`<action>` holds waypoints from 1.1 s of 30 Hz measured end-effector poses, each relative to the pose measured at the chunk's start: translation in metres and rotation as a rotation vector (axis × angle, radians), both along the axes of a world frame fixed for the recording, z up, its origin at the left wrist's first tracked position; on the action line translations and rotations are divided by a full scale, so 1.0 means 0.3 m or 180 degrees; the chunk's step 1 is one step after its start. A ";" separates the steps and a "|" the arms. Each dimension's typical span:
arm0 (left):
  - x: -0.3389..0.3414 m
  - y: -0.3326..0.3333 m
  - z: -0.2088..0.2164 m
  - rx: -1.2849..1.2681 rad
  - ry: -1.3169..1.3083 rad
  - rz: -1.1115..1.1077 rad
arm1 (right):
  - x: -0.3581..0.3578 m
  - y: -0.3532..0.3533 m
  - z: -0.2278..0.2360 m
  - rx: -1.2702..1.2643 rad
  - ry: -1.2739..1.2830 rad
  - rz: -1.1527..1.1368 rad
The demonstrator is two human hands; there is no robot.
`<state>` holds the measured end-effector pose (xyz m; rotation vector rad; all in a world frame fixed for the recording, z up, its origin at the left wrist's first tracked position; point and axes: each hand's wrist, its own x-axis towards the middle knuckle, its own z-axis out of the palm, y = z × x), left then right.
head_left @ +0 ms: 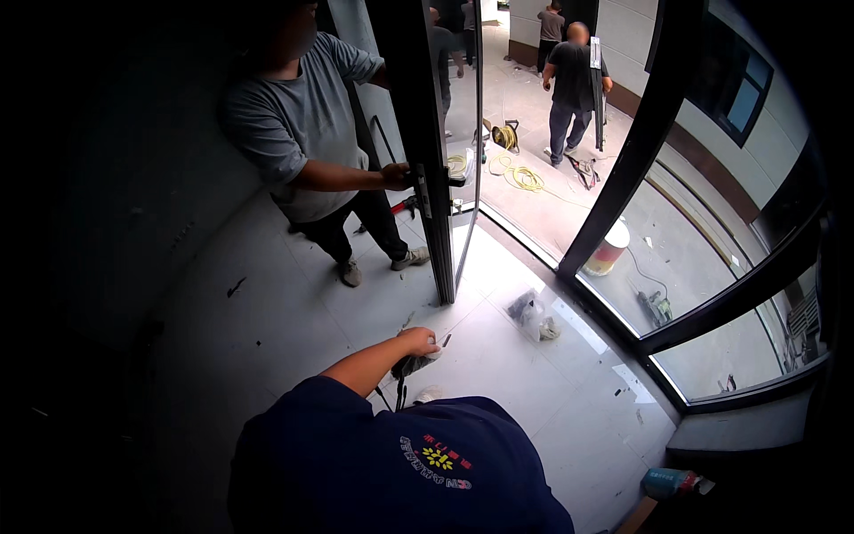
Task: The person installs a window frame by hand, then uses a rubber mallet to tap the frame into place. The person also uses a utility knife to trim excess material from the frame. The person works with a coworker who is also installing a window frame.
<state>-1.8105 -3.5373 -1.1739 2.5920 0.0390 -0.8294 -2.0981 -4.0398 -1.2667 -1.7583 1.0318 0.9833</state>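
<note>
In the head view, the left hand [418, 342] is closed around a dark bundle [406, 366], held above the tiled floor [525, 392]; its exact kind cannot be told, being small and shadowed. The right hand's grip cannot be told, as it is out of view. Beyond the bundle, the lower corner of a black-framed door [435, 240] is seen, gripped by a co-worker [307, 125]. To the right, open tiles are bounded by a plastic bag [530, 311] and a window frame [623, 325].
</note>
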 end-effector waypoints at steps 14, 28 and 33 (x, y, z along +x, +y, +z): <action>-0.438 -0.270 -0.142 0.0133 0.0201 0.0500 | -0.008 -0.857 -0.302 0.0036 -0.0235 -0.0844; -0.037 -0.552 -0.154 -0.0005 0.0060 0.0153 | 0.009 -0.727 -0.039 0.0184 -0.0221 -0.0113; 0.138 -0.621 -0.243 -0.0235 0.0332 0.0033 | 0.025 -0.777 0.055 0.0098 0.0024 -0.0343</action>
